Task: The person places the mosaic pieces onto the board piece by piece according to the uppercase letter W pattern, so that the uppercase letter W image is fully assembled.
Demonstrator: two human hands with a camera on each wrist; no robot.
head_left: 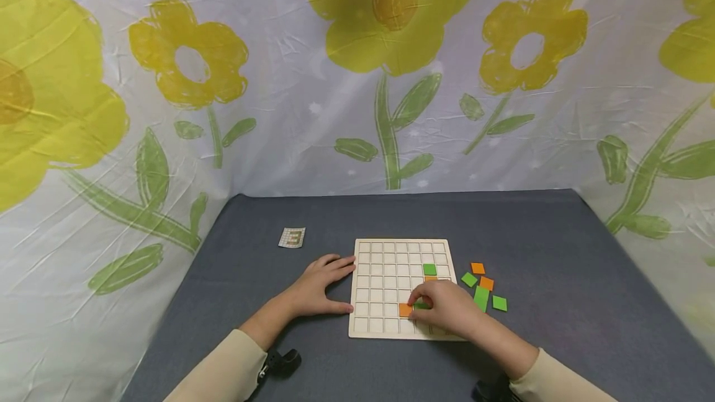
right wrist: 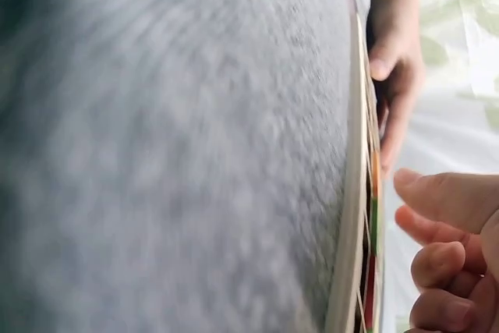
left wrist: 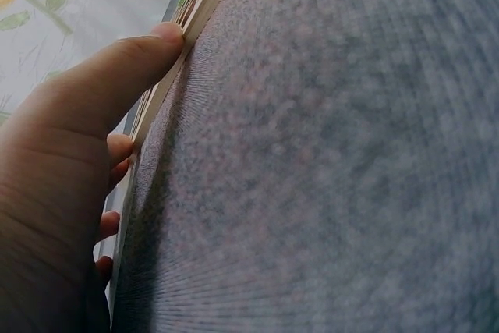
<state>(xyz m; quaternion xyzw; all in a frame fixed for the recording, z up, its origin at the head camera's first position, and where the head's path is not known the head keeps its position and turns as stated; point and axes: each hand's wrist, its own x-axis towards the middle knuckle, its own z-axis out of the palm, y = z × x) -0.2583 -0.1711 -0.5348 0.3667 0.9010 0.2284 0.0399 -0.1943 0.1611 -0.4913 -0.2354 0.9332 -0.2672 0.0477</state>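
A pale wooden grid board point(head_left: 377, 278) lies on the table. My left hand point(head_left: 324, 287) holds its left edge steady, thumb and fingertips touching the rim; the left wrist view shows the thumb point(left wrist: 144, 64) against that edge. Over the lower right of the grid is my right hand point(head_left: 447, 306), its thumb and forefinger beside an orange square tile point(head_left: 404, 310). In the right wrist view the fingertips are apart, just above the board, and nothing shows between them. Green tile point(head_left: 429, 269) and orange tile point(head_left: 430, 278) sit higher up; the right hand partly covers other tiles.
Several loose orange and green tiles, including a longer green piece point(head_left: 481, 298), lie right of the board. A small card with a printed grid pattern point(head_left: 292, 237) is at the back left. Dark grey cloth point(head_left: 268, 216) covers the table, and a flowered curtain point(head_left: 279, 79) hangs behind.
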